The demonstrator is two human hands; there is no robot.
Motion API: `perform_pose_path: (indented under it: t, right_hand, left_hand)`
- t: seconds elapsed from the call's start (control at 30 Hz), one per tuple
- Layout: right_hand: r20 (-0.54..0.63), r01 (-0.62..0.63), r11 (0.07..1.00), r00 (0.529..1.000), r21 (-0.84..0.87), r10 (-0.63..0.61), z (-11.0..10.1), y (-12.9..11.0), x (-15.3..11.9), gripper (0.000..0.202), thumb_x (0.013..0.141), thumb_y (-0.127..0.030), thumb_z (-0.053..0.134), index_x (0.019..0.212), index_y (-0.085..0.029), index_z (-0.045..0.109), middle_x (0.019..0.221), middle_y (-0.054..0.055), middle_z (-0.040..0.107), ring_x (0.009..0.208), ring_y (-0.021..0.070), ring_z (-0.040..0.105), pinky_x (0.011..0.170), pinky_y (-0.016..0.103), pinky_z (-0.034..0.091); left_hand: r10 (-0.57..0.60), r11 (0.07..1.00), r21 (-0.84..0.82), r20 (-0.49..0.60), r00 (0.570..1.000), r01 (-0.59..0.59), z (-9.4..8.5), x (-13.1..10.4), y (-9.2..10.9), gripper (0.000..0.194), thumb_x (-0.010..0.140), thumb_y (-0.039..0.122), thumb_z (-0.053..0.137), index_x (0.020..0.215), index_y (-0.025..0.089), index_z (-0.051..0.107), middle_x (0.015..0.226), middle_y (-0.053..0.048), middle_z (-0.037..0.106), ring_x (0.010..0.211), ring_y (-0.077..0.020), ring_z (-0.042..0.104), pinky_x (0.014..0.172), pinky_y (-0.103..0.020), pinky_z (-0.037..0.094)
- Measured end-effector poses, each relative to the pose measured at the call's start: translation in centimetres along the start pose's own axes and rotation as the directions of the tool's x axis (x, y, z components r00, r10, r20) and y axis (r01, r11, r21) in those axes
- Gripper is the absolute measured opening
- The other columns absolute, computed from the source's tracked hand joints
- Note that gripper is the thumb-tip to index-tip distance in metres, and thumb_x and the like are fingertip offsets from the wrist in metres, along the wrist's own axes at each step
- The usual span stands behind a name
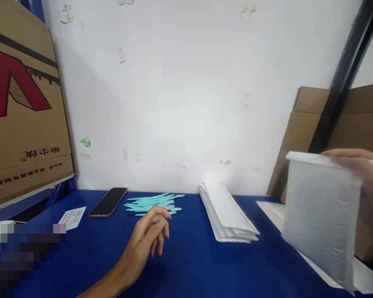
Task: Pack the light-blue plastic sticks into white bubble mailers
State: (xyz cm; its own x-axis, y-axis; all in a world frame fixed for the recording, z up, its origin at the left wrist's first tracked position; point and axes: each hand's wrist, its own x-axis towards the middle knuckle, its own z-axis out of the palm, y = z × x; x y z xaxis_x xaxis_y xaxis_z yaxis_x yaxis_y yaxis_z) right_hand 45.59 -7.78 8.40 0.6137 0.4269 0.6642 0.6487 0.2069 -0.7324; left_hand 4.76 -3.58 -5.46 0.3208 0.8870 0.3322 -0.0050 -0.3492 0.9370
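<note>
My left hand (152,231) hovers over the blue table with its fingers loosely bent and somewhat apart, and I see nothing in it. Just beyond its fingertips lies a loose pile of thin turquoise plastic sticks (155,203). At the far right, my right hand (363,165), smeared by motion, grips a translucent white plastic pouch (320,215) by its top edge. The pouch hangs upright above flat white sheets (317,269) on the table. Between my hands rests a stack of long white plastic sleeves (230,215).
A black phone (108,202) and a printed white card (73,217) lie on the blue table (186,269) at left. A large printed carton (27,107) stands on the left. Folded cardboard (304,132) leans against the white wall (186,91) at right, beside a dark post (342,74).
</note>
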Motion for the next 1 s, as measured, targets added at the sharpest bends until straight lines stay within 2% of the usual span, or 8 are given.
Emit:
perform_pose_path:
  t: [0.07, 0.2, 0.37, 0.5, 0.6, 0.73, 0.83, 1.0]
  right_hand:
    - [0.13, -0.057, 0.992, 0.989, -0.111, 0.071, 1.2, 1.2, 0.4, 0.034, 0.09, -0.039, 0.054, 0.102, -0.016, 0.075, 0.101, 0.014, 0.073, 0.068, 0.0167, 0.059, 0.059, 0.037, 0.038]
    - [0.417, -0.028, 0.924, 0.887, -0.382, 0.199, 6.7, 4.0, 0.5, 0.028, 0.095, -0.031, 0.054, 0.092, -0.013, 0.075, 0.084, 0.011, 0.071, 0.075, 0.0204, 0.064, 0.069, 0.034, 0.045]
    - [0.614, -0.065, 0.87, 0.683, -0.489, 0.396, 14.6, 7.8, -0.3, 0.033, 0.095, -0.036, 0.062, 0.12, -0.015, 0.061, 0.12, 0.009, 0.063, 0.101, 0.0219, 0.065, 0.086, 0.041, 0.056]
    - [0.714, -0.117, 0.875, 0.532, -0.469, 0.454, 17.9, 9.7, -1.4, 0.034, 0.096, -0.036, 0.062, 0.122, -0.014, 0.06, 0.122, 0.011, 0.063, 0.102, 0.0223, 0.065, 0.087, 0.041, 0.056]
    - [0.769, -0.11, 0.898, 0.479, -0.425, 0.423, 18.2, 10.7, -1.5, 0.035, 0.096, -0.036, 0.061, 0.124, -0.015, 0.059, 0.121, 0.01, 0.063, 0.101, 0.0219, 0.065, 0.085, 0.042, 0.057]
    - [0.795, 0.017, 0.914, 0.501, -0.405, 0.343, 16.5, 12.1, -0.3, 0.034, 0.097, -0.037, 0.059, 0.125, -0.017, 0.059, 0.123, 0.009, 0.062, 0.102, 0.0217, 0.064, 0.087, 0.042, 0.056]
    - [0.801, 0.185, 0.872, 0.514, -0.452, 0.306, 14.3, 13.7, 0.6, 0.03, 0.097, -0.04, 0.058, 0.117, -0.018, 0.063, 0.12, 0.008, 0.064, 0.104, 0.0223, 0.063, 0.091, 0.043, 0.053]
    - [0.831, 0.393, 0.77, 0.465, -0.503, 0.305, 12.4, 16.3, -0.5, 0.045, 0.089, -0.054, 0.064, 0.114, -0.017, 0.065, 0.107, 0.009, 0.069, 0.097, 0.0242, 0.066, 0.091, 0.045, 0.05]
  left_hand:
    - [-0.011, 1.0, 0.009, 0.003, 1.0, 0.011, 0.1, 0.0, -0.1, 0.027, 0.098, 0.049, 0.044, 0.103, 0.023, 0.05, 0.074, 0.004, 0.056, 0.045, -0.0093, 0.054, 0.041, -0.019, 0.033]
    - [-0.032, 0.999, 0.015, 0.003, 0.999, 0.032, 0.1, 0.0, -0.2, 0.029, 0.097, 0.05, 0.044, 0.102, 0.022, 0.05, 0.074, 0.004, 0.056, 0.045, -0.0089, 0.053, 0.041, -0.019, 0.033]
    - [-0.032, 0.999, 0.016, 0.021, 0.999, 0.031, 0.1, 0.1, -0.5, 0.028, 0.099, 0.049, 0.042, 0.103, 0.023, 0.05, 0.074, 0.004, 0.055, 0.044, -0.0081, 0.051, 0.041, -0.019, 0.032]
    - [-0.046, 0.999, 0.031, 0.032, 0.998, 0.045, 0.2, 0.0, -0.4, 0.026, 0.1, 0.047, 0.04, 0.104, 0.023, 0.05, 0.075, 0.005, 0.054, 0.046, -0.0083, 0.052, 0.042, -0.019, 0.033]
    - [-0.057, 0.998, 0.035, 0.038, 0.998, 0.056, 0.2, -0.1, -0.3, 0.025, 0.101, 0.046, 0.04, 0.103, 0.023, 0.05, 0.075, 0.005, 0.055, 0.046, -0.0083, 0.052, 0.043, -0.019, 0.033]
    - [-0.068, 0.997, 0.043, 0.04, 0.997, 0.066, 0.3, -0.1, -0.3, 0.025, 0.1, 0.045, 0.04, 0.101, 0.022, 0.051, 0.074, 0.005, 0.054, 0.045, -0.0085, 0.052, 0.042, -0.019, 0.033]
    - [-0.083, 0.995, 0.055, 0.043, 0.996, 0.081, 0.3, -0.1, -0.5, 0.024, 0.1, 0.044, 0.04, 0.099, 0.022, 0.052, 0.073, 0.005, 0.054, 0.045, -0.0085, 0.052, 0.042, -0.019, 0.032]
    - [-0.075, 0.991, 0.115, 0.065, 0.995, 0.067, 0.0, 0.1, -1.3, 0.023, 0.101, 0.038, 0.038, 0.097, 0.022, 0.053, 0.072, 0.005, 0.054, 0.045, -0.0082, 0.05, 0.046, -0.021, 0.033]
